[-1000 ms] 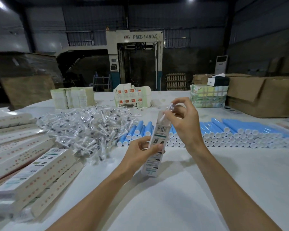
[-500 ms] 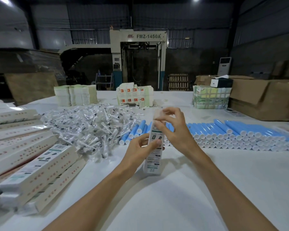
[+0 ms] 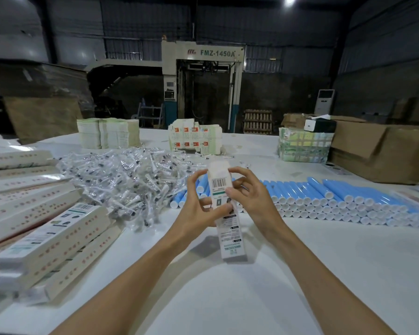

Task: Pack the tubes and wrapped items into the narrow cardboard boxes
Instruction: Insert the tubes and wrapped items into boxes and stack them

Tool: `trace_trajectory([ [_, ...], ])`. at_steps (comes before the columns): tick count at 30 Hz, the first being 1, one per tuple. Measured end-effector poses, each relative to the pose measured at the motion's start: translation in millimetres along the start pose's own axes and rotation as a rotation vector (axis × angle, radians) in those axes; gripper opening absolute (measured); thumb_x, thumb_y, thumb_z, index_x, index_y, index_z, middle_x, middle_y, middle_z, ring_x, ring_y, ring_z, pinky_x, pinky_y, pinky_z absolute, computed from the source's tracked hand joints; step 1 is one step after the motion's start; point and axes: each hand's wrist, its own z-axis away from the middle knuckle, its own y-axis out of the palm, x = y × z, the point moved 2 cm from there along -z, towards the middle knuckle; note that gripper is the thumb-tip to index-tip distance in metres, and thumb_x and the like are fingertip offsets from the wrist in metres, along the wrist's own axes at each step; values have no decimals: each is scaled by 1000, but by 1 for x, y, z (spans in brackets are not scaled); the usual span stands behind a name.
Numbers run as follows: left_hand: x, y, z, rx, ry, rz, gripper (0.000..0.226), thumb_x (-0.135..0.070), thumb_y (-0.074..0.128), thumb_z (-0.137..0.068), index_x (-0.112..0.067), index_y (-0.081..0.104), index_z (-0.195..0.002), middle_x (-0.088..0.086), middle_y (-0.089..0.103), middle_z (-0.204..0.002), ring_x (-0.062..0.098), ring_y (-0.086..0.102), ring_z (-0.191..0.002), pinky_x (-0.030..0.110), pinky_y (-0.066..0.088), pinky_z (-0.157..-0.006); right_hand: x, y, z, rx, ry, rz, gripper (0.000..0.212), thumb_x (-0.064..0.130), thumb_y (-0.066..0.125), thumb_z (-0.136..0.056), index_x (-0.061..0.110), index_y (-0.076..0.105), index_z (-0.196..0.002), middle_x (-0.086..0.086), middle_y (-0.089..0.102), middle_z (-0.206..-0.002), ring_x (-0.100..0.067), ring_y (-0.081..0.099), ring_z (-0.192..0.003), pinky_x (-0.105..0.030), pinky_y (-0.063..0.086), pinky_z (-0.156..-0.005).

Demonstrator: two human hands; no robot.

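Now that no wrapped item shows above its mouth, the narrow box (image 3: 230, 238) stands on end on the table (image 3: 228, 298).
Left hand (image 3: 196, 213) grips its middle, fingers curled round it; right hand (image 3: 254, 199), feeding the item in a second ago, pinches the upper part, thumb on its front. The top flap (image 3: 217, 169) stands unfolded, so tucking it looks next.

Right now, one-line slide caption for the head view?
Left hand and right hand hold a narrow box on end on the table, wrapped items and blue tubes behind.
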Motion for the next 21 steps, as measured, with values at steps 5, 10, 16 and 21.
trace_trajectory([
  [5, -2, 0, 1, -9, 21, -39, 82, -14, 85, -93, -57, 40, -147, 3, 81, -113, 24, 79, -101, 30, 63, -70, -4, -2, 1, -32, 25, 4, 40, 21, 72, -93, 27, 65, -132, -1, 70, -100, -18, 74, -98, -26, 58, -82],
  [10, -5, -3, 1, -57, 32, -83, 78, -28, 84, -93, -63, 45, -150, -5, 76, -123, 22, 71, -115, 35, 65, -73, -3, -3, 0, -37, 49, -16, 37, 35, 75, -89, 25, 68, -124, -7, 73, -111, -24, 73, -104, -30, 59, -87],
  [16, -5, -6, -3, -40, 23, -166, 60, -32, 80, -97, -51, 54, -148, 1, 77, -119, 17, 75, -110, 46, 67, -71, -16, -8, 9, -88, 72, -100, 28, 38, 79, -87, 30, 73, -114, -4, 76, -111, -19, 72, -101, -26, 58, -79],
  [21, -2, -8, -2, -5, -32, -163, 54, -35, 81, -95, -48, 57, -142, 1, 77, -121, 29, 80, -100, 49, 66, -69, -19, -4, 13, -36, 76, -93, 31, 29, 75, -93, 17, 69, -121, -6, 76, -113, -22, 71, -103, -29, 57, -82],
])
